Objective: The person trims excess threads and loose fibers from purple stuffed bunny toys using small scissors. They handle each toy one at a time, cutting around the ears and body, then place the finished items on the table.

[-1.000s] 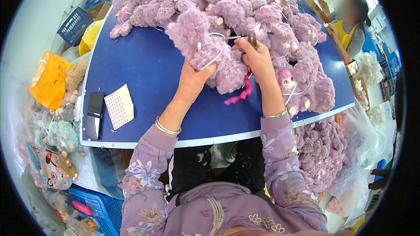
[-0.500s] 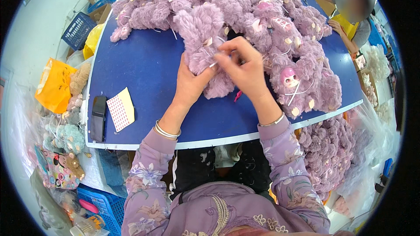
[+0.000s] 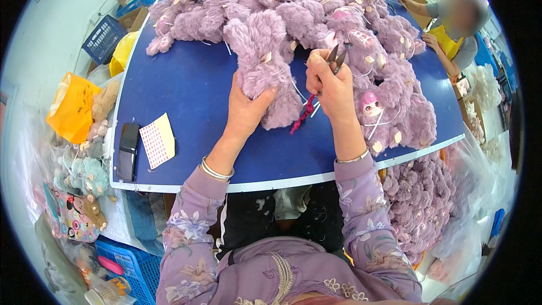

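Observation:
A purple plush toy with long fur lies face down or turned away in front of me, a small cream tag-like piece on it. My left hand is closed round its lower part, thumb on top. To its right, apart from the toy, my right hand is closed on small scissors, their dark blades parted and pointing away from me. A knotted magenta cord hangs below that fist. Thin white strips show beside it, one running toward the toy; I cannot tell what they are fixed to.
A large heap of similar plush toys covers the table's far side and right. A phone and a sticker sheet lie left on the blue table. More plush fills a bag at lower right. Another person stands far right.
My right hand has drawn away from the toy to the right. The scissor blades and magenta cord now show plainly. My left hand keeps its hold on the toy.

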A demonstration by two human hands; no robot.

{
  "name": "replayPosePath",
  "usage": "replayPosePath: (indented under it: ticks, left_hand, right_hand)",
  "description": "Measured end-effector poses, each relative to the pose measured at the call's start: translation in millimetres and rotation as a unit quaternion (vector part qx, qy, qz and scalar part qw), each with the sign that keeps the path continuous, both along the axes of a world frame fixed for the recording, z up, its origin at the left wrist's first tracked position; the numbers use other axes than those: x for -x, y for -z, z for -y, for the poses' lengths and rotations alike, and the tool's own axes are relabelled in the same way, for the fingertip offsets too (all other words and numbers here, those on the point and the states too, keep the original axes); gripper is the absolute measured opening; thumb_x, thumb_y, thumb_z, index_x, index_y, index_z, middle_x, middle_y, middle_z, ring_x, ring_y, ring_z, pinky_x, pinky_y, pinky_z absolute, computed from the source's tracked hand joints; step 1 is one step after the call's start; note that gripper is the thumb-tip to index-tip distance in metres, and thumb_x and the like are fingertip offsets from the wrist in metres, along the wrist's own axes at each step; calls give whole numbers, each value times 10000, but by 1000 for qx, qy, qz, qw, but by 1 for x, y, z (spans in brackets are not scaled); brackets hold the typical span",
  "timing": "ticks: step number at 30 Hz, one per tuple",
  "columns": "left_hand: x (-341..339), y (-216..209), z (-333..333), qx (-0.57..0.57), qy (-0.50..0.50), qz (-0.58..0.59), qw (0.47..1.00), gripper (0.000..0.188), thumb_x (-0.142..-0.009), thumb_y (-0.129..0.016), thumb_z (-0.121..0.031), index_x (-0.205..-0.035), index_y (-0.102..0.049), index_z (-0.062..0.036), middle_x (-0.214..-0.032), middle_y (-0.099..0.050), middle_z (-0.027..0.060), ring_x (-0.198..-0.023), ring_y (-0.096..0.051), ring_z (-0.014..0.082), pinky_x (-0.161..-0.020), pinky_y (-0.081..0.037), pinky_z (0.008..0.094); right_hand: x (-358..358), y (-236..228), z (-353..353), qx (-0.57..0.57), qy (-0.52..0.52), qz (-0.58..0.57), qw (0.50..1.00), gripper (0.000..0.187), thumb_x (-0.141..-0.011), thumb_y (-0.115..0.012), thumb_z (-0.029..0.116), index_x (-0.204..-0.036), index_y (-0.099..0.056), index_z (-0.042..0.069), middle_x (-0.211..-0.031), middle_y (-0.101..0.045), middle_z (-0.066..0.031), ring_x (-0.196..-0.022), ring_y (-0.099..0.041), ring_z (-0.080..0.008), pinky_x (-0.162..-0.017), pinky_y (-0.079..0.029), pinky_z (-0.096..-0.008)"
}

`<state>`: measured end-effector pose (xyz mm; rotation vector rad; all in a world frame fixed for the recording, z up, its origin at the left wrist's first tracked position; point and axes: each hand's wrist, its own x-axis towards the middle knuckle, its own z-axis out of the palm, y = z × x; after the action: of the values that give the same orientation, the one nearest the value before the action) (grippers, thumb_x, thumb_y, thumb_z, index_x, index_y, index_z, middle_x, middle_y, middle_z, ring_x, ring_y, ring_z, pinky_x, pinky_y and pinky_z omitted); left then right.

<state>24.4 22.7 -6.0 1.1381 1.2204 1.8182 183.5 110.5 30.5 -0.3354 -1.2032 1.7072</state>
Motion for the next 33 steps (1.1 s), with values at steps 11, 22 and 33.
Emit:
replayPosePath:
  ticks: [11, 22, 33]
  left_hand:
    - [6, 0, 0, 8, -57, -23, 998, 576, -781, -733, -158, -1237, -437, 32, -1153, -555, 117, -1052, -543, 169, -922, -440, 313]
    - [5, 1, 0, 4, -47, -36, 998, 549, -785, -741, -173, -1210, -453, 21, -1130, -564, 110, -1023, -557, 165, -890, -463, 308]
    - [2, 2, 0, 11, -43, -21, 999, 548, -785, -741, -155, -1223, -459, 14, -1128, -576, 105, -1020, -559, 162, -895, -460, 301]
  right_hand:
    - [9, -2, 16, -179, 4, 282, 942, 338, -970, -530, 297, -814, -562, 0, -663, -472, 36, -634, -407, -56, -546, -351, -239]
    - [15, -5, 23, -319, 58, 387, 863, 364, -952, -520, 291, -795, -565, -35, -682, -562, -227, -636, -542, -396, -571, -415, -422]
    - [14, -5, 22, -347, 87, 420, 834, 384, -946, -504, 344, -809, -581, -6, -731, -592, -226, -727, -571, -423, -611, -430, -469]
